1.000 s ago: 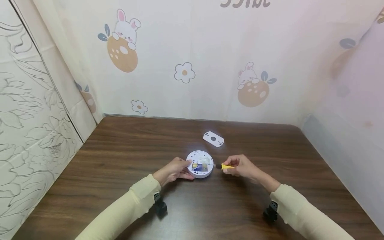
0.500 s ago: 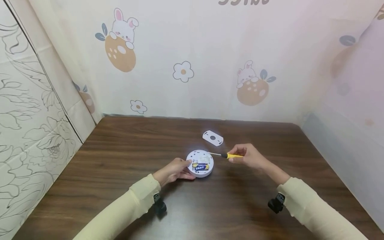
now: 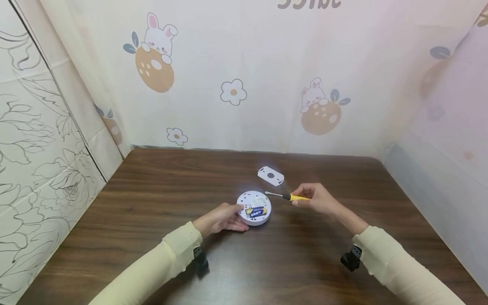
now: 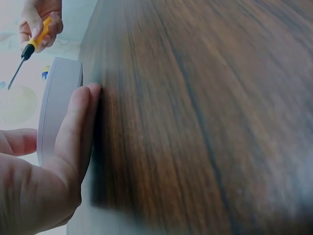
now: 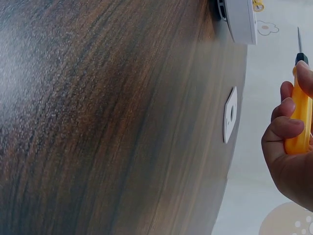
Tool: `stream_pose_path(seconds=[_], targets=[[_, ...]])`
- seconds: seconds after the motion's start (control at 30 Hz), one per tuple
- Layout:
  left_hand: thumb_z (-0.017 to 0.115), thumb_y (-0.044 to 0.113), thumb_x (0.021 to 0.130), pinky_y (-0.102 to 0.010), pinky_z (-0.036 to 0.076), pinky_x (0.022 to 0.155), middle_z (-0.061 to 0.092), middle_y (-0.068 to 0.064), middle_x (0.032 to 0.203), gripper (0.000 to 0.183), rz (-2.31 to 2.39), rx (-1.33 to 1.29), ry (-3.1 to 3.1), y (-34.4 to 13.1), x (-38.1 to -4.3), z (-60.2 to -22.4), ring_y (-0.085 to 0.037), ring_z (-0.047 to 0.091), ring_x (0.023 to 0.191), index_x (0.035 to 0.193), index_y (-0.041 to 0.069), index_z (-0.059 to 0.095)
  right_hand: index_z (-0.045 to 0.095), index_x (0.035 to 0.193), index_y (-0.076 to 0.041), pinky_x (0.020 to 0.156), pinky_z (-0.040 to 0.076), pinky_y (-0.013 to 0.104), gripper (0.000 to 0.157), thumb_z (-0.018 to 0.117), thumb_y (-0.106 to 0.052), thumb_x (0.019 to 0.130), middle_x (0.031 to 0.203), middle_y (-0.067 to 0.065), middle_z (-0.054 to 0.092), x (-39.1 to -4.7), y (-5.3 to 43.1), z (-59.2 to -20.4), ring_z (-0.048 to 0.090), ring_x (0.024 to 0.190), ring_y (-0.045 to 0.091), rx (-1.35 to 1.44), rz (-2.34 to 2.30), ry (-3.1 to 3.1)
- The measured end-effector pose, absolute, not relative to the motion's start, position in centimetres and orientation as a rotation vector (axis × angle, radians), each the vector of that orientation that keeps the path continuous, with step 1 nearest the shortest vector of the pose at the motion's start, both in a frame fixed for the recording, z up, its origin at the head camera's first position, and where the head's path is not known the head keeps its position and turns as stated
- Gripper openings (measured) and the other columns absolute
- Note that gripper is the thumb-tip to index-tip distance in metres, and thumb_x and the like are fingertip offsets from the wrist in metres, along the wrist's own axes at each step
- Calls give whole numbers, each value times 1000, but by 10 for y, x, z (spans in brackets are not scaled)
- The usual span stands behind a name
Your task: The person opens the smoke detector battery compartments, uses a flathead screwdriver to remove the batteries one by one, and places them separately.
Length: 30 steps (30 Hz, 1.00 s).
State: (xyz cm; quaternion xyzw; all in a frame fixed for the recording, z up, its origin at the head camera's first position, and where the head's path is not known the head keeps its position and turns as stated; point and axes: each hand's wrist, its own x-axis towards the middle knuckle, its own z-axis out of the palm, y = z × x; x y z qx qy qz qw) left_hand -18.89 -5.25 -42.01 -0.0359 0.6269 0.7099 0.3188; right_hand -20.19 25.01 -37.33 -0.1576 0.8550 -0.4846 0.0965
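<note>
My left hand (image 3: 222, 218) grips a round white device (image 3: 248, 199) by its left side, thumb on its upper face and fingers under it. A blue and yellow battery (image 3: 256, 212) sits tilted in the device's recess; in the right wrist view one battery end (image 5: 258, 6) stands up past the rim. To the right, my right hand (image 3: 317, 199) holds a screwdriver (image 5: 297, 117) by its yellow handle, thumb and fingers curled around it. The screwdriver's thin metal blade (image 3: 273, 193) points left, its tip near the device's upper right edge.
A flat white plate (image 3: 271, 176) with a dark round centre lies on the brown wooden table (image 3: 171, 178), behind the device. Printed curtains (image 3: 267, 118) hang along the table's back edge and sides.
My right hand has drawn the screwdriver from over the battery back and to the right, off the device. The battery now sits tilted and shows more of its blue side. My left hand has barely moved.
</note>
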Motion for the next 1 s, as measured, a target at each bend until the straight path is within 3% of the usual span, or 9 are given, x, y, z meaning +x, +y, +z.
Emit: stream_pose_path(seconds=[0.33,0.73,1.0], targets=[[45,21,100,-39,58,77,66,-24,85,31,1784,-37,1628,-61,-185,-422,-28,67,76,102,-8,53,67,94,-3,74,52,35,14,74,-9,84,90,11,66,-204,249,-375,58,82,29,-459,-1422,2538],[50,20,98,-39,58,76,66,-22,82,28,1766,-10,1631,-62,-178,-420,-28,67,75,100,-8,52,67,96,-3,75,50,35,16,74,-10,83,91,11,65,-205,249,-378,58,82,28,-423,-1421,2528],[55,32,96,-40,59,75,66,-23,87,49,1668,-3,1684,-72,-180,-414,-29,68,77,113,-15,49,67,96,-3,76,49,36,17,74,-11,84,92,12,64,-204,249,-378,57,83,29,-416,-1419,2525]])
